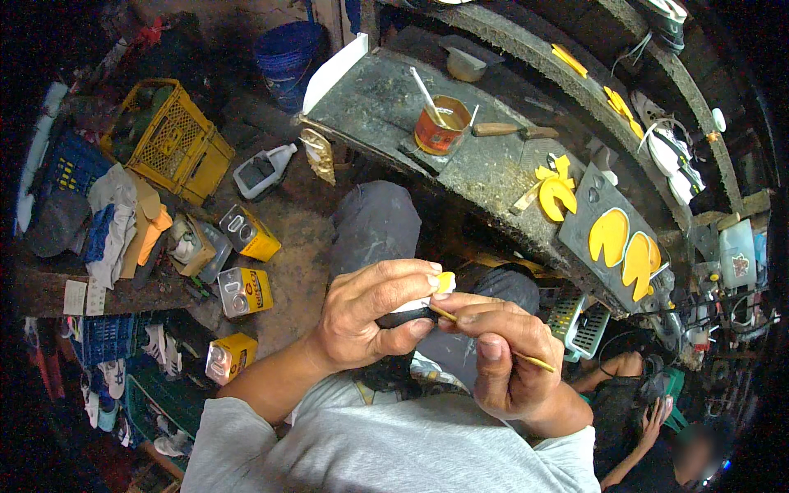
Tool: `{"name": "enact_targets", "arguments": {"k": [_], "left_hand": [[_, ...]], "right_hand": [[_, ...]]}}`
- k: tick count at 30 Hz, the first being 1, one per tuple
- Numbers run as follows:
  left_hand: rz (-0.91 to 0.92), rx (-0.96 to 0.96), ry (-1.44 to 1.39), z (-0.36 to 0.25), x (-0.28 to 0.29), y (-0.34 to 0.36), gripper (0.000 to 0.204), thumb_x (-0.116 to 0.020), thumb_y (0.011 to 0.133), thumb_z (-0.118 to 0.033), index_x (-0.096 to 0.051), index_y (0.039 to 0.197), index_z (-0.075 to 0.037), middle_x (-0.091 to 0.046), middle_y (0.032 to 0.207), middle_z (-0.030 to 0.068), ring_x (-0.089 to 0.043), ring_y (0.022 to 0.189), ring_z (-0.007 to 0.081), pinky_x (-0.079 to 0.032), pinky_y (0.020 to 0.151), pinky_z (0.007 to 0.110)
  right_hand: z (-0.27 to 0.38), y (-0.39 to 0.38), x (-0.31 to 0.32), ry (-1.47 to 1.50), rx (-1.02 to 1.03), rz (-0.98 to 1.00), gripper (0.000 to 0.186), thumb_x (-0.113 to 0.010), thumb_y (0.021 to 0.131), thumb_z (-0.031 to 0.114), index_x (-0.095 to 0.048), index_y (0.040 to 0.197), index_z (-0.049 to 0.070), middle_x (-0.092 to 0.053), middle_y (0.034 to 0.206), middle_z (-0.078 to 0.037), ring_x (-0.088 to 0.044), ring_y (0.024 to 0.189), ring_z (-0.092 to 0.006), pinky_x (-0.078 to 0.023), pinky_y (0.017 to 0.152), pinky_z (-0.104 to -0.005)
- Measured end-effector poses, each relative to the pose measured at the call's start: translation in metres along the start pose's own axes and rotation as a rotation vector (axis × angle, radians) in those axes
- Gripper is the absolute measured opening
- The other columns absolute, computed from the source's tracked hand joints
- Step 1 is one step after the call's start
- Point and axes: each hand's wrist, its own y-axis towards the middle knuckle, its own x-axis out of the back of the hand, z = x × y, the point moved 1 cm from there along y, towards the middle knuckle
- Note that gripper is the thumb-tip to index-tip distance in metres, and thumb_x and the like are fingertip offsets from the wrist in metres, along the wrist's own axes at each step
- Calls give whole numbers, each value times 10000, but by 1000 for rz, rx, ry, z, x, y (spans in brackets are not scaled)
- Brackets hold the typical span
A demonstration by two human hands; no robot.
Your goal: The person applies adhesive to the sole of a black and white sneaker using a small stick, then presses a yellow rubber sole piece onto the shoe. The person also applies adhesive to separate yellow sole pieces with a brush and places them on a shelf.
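My left hand (370,308) is closed around a white and black piece (404,315) with a yellow end, held just above my lap. It looks like part of a shoe, but my fingers hide most of it. In my right hand (514,349), a thin yellow stick (534,360) is pinched between thumb and fingers. The stick's far end meets the piece close to its yellow end, and both hands nearly touch there.
Ahead, a worn workbench (374,94) bears a red can (433,135) with a brush in it, a wooden-handled tool (497,129) and yellow cut-outs (609,238). Yellow tins (261,244) and a yellow crate (177,140) stand on the left. Another person's hand (655,423) shows at lower right.
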Motion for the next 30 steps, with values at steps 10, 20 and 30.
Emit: {"name": "enact_targets", "arguments": {"k": [10, 20, 30], "left_hand": [[16, 8, 21, 3, -2, -5, 381, -703, 911, -273, -645, 1202, -34, -695, 1162, 248, -719, 1021, 360, -597, 841, 424], [0, 8, -11, 1, -2, -3, 367, -734, 880, -198, -661, 1192, -20, -701, 1149, 223, -717, 1035, 348, -588, 864, 414], [-304, 230, -214, 49, 42, -29, 465, -587, 986, -394, -547, 1243, -8, -675, 1138, 255, -677, 1046, 330, -546, 925, 438]], "right_hand": [[0, -1, -4, -4, -20, -60, 101, -579, 942, -78, -615, 1036, -73, -724, 937, -213, -743, 977, -375, -610, 828, -418], [-2, -1, -4, 85, 37, -114, 74, -549, 983, -25, -597, 1010, -75, -717, 913, -212, -742, 933, -383, -613, 813, -448], [-85, -19, -11, 290, -510, -303, 248, -623, 1010, 125, -632, 1224, -1, -692, 1204, -123, -651, 1127, -197, -493, 993, -330]]}}
